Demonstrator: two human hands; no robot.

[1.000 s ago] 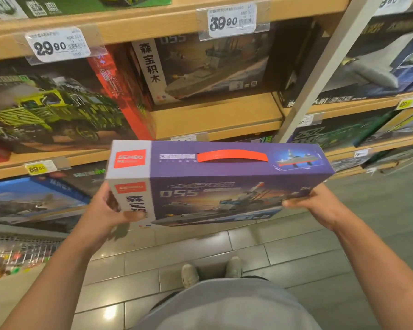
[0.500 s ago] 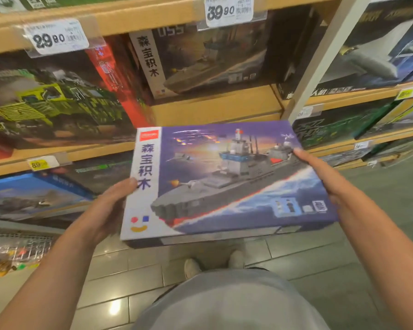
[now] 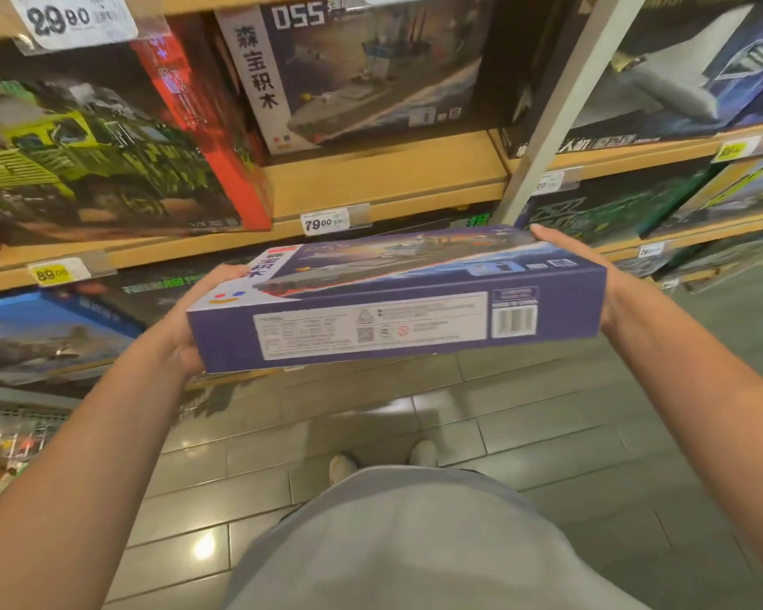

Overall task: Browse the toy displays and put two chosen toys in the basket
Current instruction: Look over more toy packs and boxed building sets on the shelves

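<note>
Toy box: a purple building-block warship box (image 3: 397, 301), held in mid-air in front of the shelves, above the tiled floor (image 3: 547, 455). It lies nearly flat, picture face up and tipped away from the camera, with the long label side and barcode turned toward the person.

Long axis: runs left to right across the body, its right end a little higher and farther out than the left.

Left grip: the left hand (image 3: 194, 319) clasps the box's left short end, palm against the end face, thumb over the top edge near the white strip with the characters. Fingers under the box are hidden.

Right grip: the right hand (image 3: 586, 275) presses on the right short end with fingers stretched straight along the far edge; no curl around the box is visible.

Key relation: the box sits between the two hands, squeezed from end to end. Neither hand is nearer; each carries one end, so the load is shared evenly.

Basket: not in view, so I cannot tell which way the box must travel.

Likely step: inspecting the box, judging by the label side facing the person. To drop it in a basket, one hand would probably need a firmer hold first, most likely the left, which already wraps its end.

Shelf behind: a matching warship box (image 3: 353, 77) stands on the wooden shelf (image 3: 384, 182) directly beyond, beside a green truck box (image 3: 89, 156).

Price tags: a 79.00 tag (image 3: 324, 223) on the shelf edge just above the held box.
</note>
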